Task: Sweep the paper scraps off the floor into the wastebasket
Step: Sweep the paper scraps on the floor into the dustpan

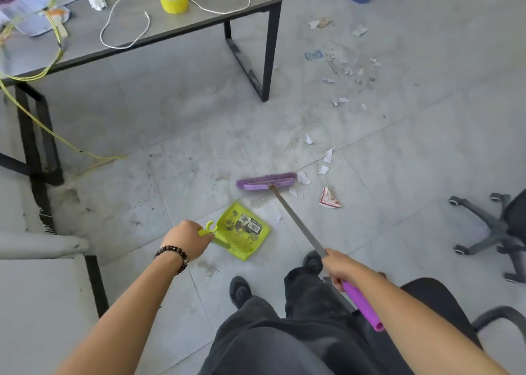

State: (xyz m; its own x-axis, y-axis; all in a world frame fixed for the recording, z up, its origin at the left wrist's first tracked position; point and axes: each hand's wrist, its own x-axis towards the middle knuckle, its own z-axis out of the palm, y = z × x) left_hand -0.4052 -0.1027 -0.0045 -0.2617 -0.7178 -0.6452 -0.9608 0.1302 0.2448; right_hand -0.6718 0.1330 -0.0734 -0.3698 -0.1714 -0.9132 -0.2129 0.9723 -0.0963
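Grey tiled floor (412,161): white paper scraps (303,178) scattered right of and beyond purple broom with metal shaft (266,181), nearest just beside head's right end. Grey counter with black legs (199,24) far left. Lime-green plastic dustpan (253,245) near-left of head, mouth toward it. Shaft runs diagonally back to right grip (341,269), closed around it, arm extended. Left grip (187,239) holds pan handle. Next stroke likely pulls scraps leftward. Wastebasket not identifiable.
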